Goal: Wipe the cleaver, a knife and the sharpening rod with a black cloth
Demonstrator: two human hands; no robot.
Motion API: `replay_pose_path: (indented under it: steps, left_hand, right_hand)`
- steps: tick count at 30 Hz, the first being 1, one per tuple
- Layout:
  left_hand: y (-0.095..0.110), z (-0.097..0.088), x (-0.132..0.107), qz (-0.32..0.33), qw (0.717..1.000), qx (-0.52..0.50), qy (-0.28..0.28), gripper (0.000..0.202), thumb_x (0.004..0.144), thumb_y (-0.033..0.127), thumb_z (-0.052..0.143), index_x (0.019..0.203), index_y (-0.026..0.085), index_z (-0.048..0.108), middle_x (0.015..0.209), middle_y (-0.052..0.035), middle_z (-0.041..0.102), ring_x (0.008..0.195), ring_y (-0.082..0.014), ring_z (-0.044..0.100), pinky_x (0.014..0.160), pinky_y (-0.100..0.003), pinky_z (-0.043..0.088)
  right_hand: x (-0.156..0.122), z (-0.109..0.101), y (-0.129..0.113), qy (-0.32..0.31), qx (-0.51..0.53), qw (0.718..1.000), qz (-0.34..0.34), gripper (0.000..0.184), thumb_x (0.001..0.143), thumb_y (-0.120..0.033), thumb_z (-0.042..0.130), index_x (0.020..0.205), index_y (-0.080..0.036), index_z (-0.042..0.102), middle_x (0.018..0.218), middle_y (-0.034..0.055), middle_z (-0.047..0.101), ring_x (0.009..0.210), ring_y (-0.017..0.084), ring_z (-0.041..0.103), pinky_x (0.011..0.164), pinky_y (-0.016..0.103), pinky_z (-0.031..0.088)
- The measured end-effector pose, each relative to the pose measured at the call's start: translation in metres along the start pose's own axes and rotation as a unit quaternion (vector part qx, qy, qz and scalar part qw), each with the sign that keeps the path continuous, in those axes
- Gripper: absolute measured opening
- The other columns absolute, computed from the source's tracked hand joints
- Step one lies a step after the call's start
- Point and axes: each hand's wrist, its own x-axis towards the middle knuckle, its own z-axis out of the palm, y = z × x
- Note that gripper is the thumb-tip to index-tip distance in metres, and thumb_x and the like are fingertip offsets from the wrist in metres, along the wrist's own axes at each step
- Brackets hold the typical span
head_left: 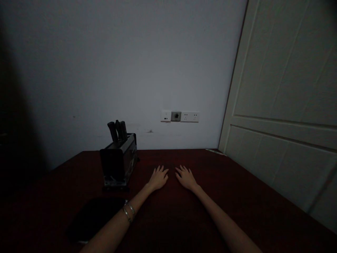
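Observation:
My left hand (158,178) lies palm down on the dark red table (168,218), its fingers spread and nothing in it. Beside it, a short gap away, my right hand (185,178) rests flat in the same way, fingers apart. Left of my left hand stands a black knife block (113,165) with a shiny side, and several black handles (118,130) stick up from its top. Below the block, partly behind my left forearm, is a flat black object (96,216) whose kind I cannot make out in the dim light. Two bracelets (129,212) circle my left wrist.
A pale wall (158,70) rises behind the table, with a row of socket plates (189,116) low on it. On the right stands a white panelled door (284,88) close to the table's edge. A thin strip (216,152) lies at the table's far right corner.

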Motion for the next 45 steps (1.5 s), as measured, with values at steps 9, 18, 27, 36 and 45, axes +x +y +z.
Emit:
replay_pose_path:
  steps: [9,18,27,36,45]
  left_hand:
    - [0.001,-0.002,-0.005,-0.005,1.000,-0.005,0.002,0.048,0.088,0.032,0.030,0.133,0.021,0.041,0.143,-0.0106,0.032,0.133,-0.0291,0.023,0.106,-0.048,0.020]
    - [0.008,-0.010,-0.011,-0.012,1.000,-0.016,-0.003,0.048,0.088,0.030,0.028,0.133,0.020,0.041,0.144,-0.0106,0.032,0.134,-0.0296,0.022,0.107,-0.049,0.019]
    - [0.038,-0.087,-0.024,0.107,0.991,-0.042,-0.069,0.039,0.082,0.025,0.043,0.117,0.020,0.057,0.128,-0.0089,0.053,0.116,-0.0239,0.050,0.094,-0.035,0.041]
    - [0.022,-0.261,-0.108,0.190,0.936,-0.061,0.289,0.026,0.082,0.018,0.048,0.103,0.022,0.062,0.097,-0.0038,0.067,0.090,-0.0161,0.061,0.081,-0.031,0.047]
    - [-0.121,-0.287,-0.096,-0.095,0.762,-0.376,0.519,0.021,0.060,0.013,0.059,0.081,0.015,0.060,0.089,-0.0040,0.061,0.082,-0.0150,0.057,0.075,-0.029,0.046]
  right_hand:
    - [-0.001,-0.002,-0.001,-0.003,-0.017,1.000,-0.003,0.051,0.089,-0.041,0.028,0.133,-0.020,0.043,0.143,0.0121,0.035,0.133,0.028,0.026,0.105,0.047,0.018]
    - [0.001,0.006,0.000,0.006,-0.038,0.999,0.000,0.051,0.088,-0.041,0.028,0.132,-0.021,0.044,0.142,0.0116,0.037,0.132,0.029,0.027,0.104,0.047,0.018]
    - [0.004,0.012,0.004,0.011,-0.050,0.999,-0.010,0.051,0.088,-0.040,0.028,0.132,-0.019,0.045,0.142,0.0129,0.037,0.132,0.029,0.028,0.104,0.048,0.020]
    - [0.004,0.014,0.005,0.018,-0.060,0.998,-0.008,0.052,0.087,-0.040,0.028,0.131,-0.020,0.047,0.140,0.0125,0.040,0.131,0.030,0.031,0.103,0.048,0.022]
    - [0.006,0.022,0.011,0.018,-0.078,0.997,-0.008,0.052,0.086,-0.041,0.030,0.131,-0.020,0.046,0.140,0.0123,0.040,0.131,0.029,0.031,0.104,0.047,0.023]
